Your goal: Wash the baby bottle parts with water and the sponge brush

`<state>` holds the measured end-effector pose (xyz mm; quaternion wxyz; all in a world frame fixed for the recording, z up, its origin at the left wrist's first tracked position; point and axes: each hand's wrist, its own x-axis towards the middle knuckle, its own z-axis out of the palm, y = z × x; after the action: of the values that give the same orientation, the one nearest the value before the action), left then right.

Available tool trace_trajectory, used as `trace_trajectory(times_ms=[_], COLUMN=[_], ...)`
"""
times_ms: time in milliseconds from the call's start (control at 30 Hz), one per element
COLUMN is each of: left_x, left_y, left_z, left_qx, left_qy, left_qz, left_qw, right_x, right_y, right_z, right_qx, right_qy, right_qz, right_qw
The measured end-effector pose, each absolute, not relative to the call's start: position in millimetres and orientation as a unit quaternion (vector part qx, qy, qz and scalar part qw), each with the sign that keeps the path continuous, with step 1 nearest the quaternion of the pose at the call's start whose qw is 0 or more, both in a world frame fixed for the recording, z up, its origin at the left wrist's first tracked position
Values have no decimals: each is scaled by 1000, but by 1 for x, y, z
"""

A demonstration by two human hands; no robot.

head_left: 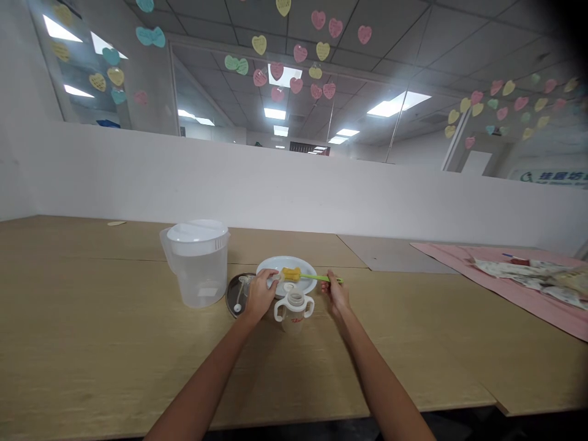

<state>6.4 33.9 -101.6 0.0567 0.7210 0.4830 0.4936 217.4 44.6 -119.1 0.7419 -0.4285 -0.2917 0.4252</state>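
Observation:
My right hand grips the green handle of a bottle brush, whose yellow sponge head lies over the white plate. On the plate's left side, my left hand pinches a small translucent bottle part close to the sponge. A white piece rests on the plate. Between my forearms stands an uncapped baby bottle with two white handles and red lettering. Partly behind my left hand is a dark round tray, holding a clear part with a straw.
A lidded translucent pitcher stands left of the tray. To the right, a pink cloth carries patterned fabric and a pen. A grey mat lies at the back, before a white wall topped by glass.

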Motion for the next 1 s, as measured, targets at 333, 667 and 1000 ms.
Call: trace_trajectory(times_ms=[333,667,1000], left_x=[4,9,8], left_y=[23,18,25], left_z=[-92,-89,-96], left_qx=[658,719,693], left_qy=[396,335,381], left_qz=[640,609,612], left_qw=[11,-1,-6], right_x=[218,211,215], right_y=[43,34,32], right_z=[-115,-105,-100], right_qx=[-411,-333,-323], right_qy=[-272,-315,-250], right_qz=[421,507,521], right_qw=[762,729,749])
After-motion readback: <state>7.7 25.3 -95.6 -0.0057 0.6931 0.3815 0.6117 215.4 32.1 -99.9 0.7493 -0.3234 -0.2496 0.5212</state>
